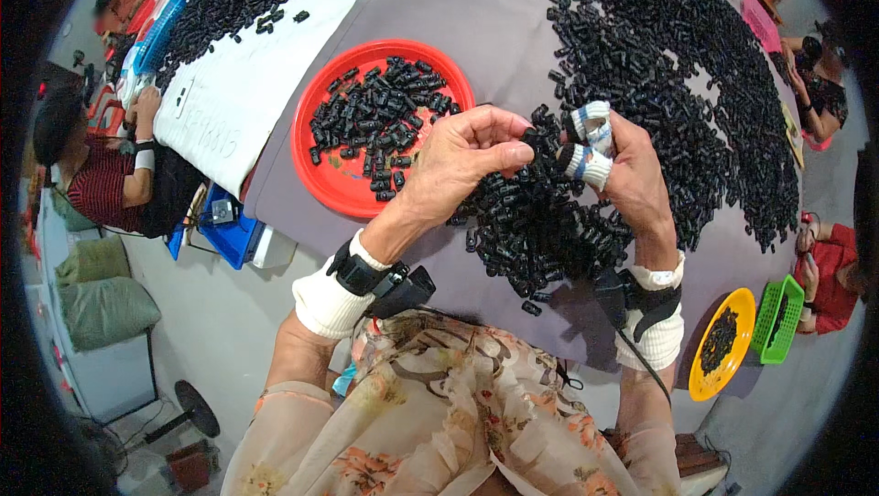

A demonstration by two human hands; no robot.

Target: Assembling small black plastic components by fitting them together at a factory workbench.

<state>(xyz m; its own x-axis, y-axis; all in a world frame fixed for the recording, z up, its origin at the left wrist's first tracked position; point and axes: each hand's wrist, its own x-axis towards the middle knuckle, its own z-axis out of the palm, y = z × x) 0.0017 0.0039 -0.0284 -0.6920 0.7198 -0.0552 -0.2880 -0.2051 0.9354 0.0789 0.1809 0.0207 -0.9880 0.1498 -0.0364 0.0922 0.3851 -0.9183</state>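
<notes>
My left hand (462, 157) pinches a small black plastic part (529, 135) between thumb and forefinger, above the near edge of a heap of like parts (540, 231). Close by on the right, my right hand (632, 167) has its fingers curled together, with white and blue cloth covers (591, 165) on fingertips. Whatever lies between those tips blends into the dark heap, so I cannot make it out. Just left of my left hand, a round red tray (308, 167) holds many loose black parts (380, 116).
The grey tabletop (403, 267) carries a wide spread of black parts (659, 66). A yellow tray (700, 382) and a green basket (778, 313) stand at the right. People work at left (110, 176) and right (833, 276). Blue bins (229, 231) sit below the table's left edge.
</notes>
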